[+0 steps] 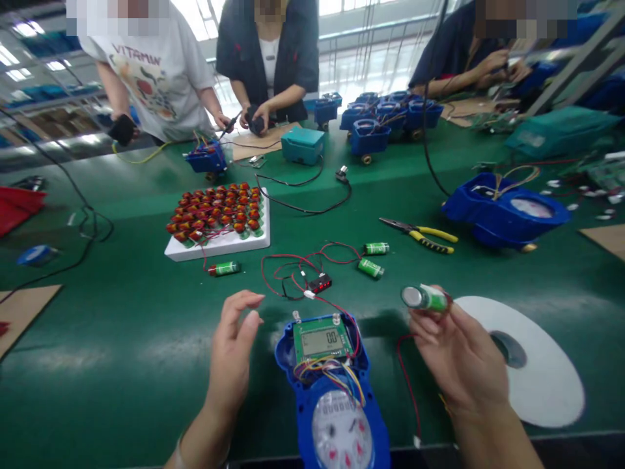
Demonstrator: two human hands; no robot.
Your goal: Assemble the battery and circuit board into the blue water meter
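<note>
Head-height view, apparently slightly tilted

Bright windows (381, 58) (tall, barred) stand behind a green tabletop (122, 312).

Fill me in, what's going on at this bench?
The right hand holds a green battery; the left hand is empty beside an open blue meter housing. Its display reads 0.0, and a red wire runs from it toward a small module with red digits. Three more green batteries lie loose on the table, near a white tray of them and yellow-handled pliers. Across the table, other people handle parts.
</note>
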